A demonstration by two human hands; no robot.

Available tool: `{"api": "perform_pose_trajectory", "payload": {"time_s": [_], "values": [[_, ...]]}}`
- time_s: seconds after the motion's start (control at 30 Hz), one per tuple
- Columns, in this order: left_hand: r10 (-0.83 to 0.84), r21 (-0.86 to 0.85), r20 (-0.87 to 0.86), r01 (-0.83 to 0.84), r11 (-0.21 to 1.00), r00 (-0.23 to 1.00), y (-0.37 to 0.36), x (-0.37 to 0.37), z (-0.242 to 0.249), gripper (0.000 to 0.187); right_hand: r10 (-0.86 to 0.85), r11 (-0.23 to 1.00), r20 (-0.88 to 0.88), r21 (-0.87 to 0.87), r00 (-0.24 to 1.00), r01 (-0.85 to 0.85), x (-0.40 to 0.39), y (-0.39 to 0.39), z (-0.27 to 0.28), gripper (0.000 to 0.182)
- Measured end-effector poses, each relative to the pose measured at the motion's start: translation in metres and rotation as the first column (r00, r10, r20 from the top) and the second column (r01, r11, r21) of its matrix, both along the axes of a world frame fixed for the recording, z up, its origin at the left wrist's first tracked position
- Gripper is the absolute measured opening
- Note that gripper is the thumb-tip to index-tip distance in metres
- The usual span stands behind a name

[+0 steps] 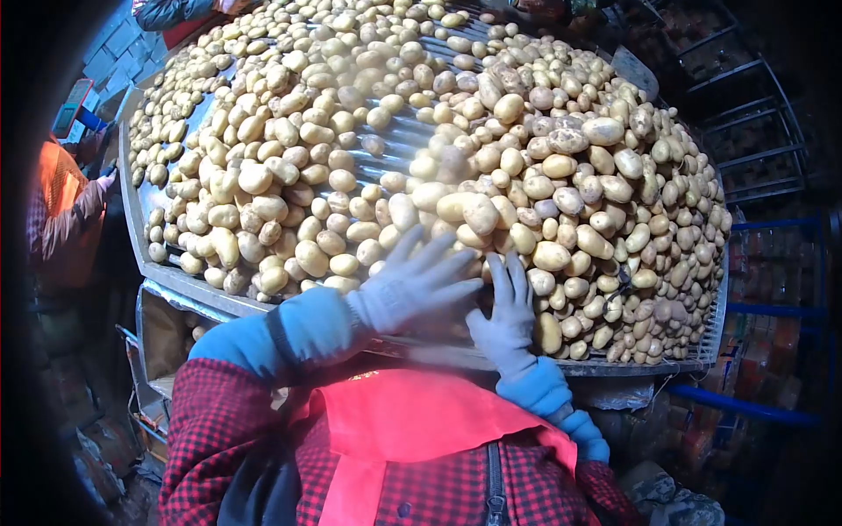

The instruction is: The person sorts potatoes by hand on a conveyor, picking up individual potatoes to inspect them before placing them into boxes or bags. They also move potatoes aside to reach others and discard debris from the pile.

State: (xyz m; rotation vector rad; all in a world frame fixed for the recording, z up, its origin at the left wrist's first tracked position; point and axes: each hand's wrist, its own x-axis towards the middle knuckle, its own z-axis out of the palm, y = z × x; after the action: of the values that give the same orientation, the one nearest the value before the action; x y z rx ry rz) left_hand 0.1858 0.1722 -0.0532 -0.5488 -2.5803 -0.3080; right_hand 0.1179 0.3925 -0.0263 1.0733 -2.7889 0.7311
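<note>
A broad heap of potatoes (596,237) covers the slatted metal table in front of me. My left hand (408,285), in a pale grey glove, lies over the near edge of the heap with its fingers spread and its tips by the potatoes. Beside it, my right hand (507,320), gloved the same way, points away from me with its fingers apart, touching or close to the nearest potatoes. I see nothing gripped in either hand. Blue sleeve covers (324,329) wrap both forearms. Bare slats (395,145) show between the left and right parts of the heap.
The metal table rim (210,298) runs along my front. At the left, a person in an orange vest (60,175) stands by the table; another person's sleeve (167,12) shows at the top left. Metal racks (745,114) and a blue bar (745,405) are on the right.
</note>
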Motion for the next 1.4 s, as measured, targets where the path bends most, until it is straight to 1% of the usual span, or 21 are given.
{"api": "perform_pose_trajectory", "payload": {"time_s": [0.07,0.13,0.17,0.2,0.3,0.33,0.4,0.47,0.5,0.53,0.6,0.67,0.73,0.83,0.87,0.93,0.97,1.1,1.2,1.23,1.4], "values": [[-0.041,-0.016,0.204,0.046,0.999,0.978,-0.008,-0.014,0.021,0.073,0.000,0.985,-0.021,0.174,1.000,0.004,-0.004,-0.019,0.006,0.091],[-0.072,-0.043,0.338,0.092,0.995,0.938,-0.023,-0.026,0.024,0.064,0.040,0.978,-0.093,0.209,0.995,-0.019,-0.009,-0.034,-0.005,0.096],[-0.066,0.010,0.344,0.066,0.998,0.937,-0.030,-0.026,0.014,0.057,0.058,0.977,-0.092,0.208,0.994,-0.037,-0.014,-0.044,-0.011,0.095],[-0.004,-0.042,0.213,0.013,0.999,0.977,-0.038,-0.022,-0.001,0.063,0.077,0.977,-0.088,0.204,0.993,-0.058,-0.016,-0.054,-0.014,0.095],[0.197,-0.002,0.317,-0.207,0.978,0.928,-0.065,-0.010,0.003,0.064,0.075,0.988,0.016,0.137,0.997,-0.077,-0.018,-0.087,-0.014,0.097],[0.247,-0.070,0.328,-0.238,0.969,0.912,-0.070,-0.007,0.002,0.063,0.104,0.989,0.034,0.102,0.994,-0.107,-0.020,-0.100,-0.015,0.097],[0.311,-0.132,0.318,-0.283,0.950,0.896,-0.082,-0.001,0.010,0.064,0.165,0.977,0.004,0.136,0.986,-0.164,-0.027,-0.134,-0.019,0.097],[0.462,-0.094,0.257,-0.454,0.886,0.849,-0.095,0.007,0.009,0.071,0.186,0.978,0.012,0.090,0.982,-0.187,-0.039,-0.162,-0.033,0.097],[0.521,-0.083,0.283,-0.521,0.850,0.805,-0.101,0.014,0.015,0.073,0.177,0.979,0.152,0.072,0.973,-0.189,-0.038,-0.181,-0.014,0.098],[0.573,-0.073,0.307,-0.581,0.810,0.760,-0.105,0.021,0.021,0.076,0.252,0.962,0.115,0.080,0.961,-0.262,-0.040,-0.198,-0.016,0.095],[0.654,-0.043,0.110,-0.653,0.756,0.749,-0.118,0.045,0.005,0.082,0.341,0.940,-0.049,0.014,0.939,-0.341,-0.044,-0.235,-0.050,0.093],[0.711,0.029,0.218,-0.733,0.680,0.668,-0.116,0.075,0.027,0.089,0.345,0.931,0.021,0.119,0.939,-0.344,-0.030,-0.263,-0.033,0.090],[0.755,0.027,0.252,-0.784,0.620,0.606,-0.110,0.106,0.030,0.099,0.341,0.927,0.120,0.120,0.932,-0.355,-0.024,-0.265,-0.024,0.090],[0.751,0.090,0.357,-0.821,0.564,0.555,-0.093,0.137,0.016,0.110,0.532,0.842,-0.001,-0.107,0.847,-0.529,-0.025,-0.238,-0.034,0.089],[0.765,0.050,0.376,-0.836,0.547,0.523,-0.087,0.141,0.012,0.111,0.580,0.815,0.142,-0.086,0.802,-0.573,-0.024,-0.222,-0.026,0.090],[0.792,-0.030,0.406,-0.859,0.511,0.456,-0.075,0.142,-0.006,0.112,0.595,0.798,0.136,0.023,0.792,-0.603,-0.017,-0.195,-0.013,0.090],[0.791,0.018,0.431,-0.881,0.473,0.434,-0.075,0.136,-0.015,0.113,0.593,0.801,0.098,0.038,0.800,-0.598,-0.014,-0.184,-0.023,0.090],[0.844,-0.086,0.431,-0.917,0.389,0.318,-0.078,0.099,-0.001,0.114,0.622,0.773,0.070,0.105,0.780,-0.625,-0.010,-0.185,-0.022,0.092],[0.844,-0.138,0.431,-0.901,0.412,0.320,-0.085,0.092,0.003,0.115,0.631,0.771,0.036,0.080,0.775,-0.632,-0.008,-0.201,-0.023,0.093],[0.843,-0.106,0.389,-0.891,0.441,0.371,-0.092,0.096,-0.007,0.105,0.633,0.769,0.024,0.101,0.774,-0.631,-0.005,-0.203,-0.025,0.093],[0.851,-0.120,0.343,-0.880,0.459,0.397,-0.096,0.096,-0.013,0.095,0.617,0.776,-0.018,0.181,0.787,-0.604,-0.001,-0.211,-0.032,0.103]]}}
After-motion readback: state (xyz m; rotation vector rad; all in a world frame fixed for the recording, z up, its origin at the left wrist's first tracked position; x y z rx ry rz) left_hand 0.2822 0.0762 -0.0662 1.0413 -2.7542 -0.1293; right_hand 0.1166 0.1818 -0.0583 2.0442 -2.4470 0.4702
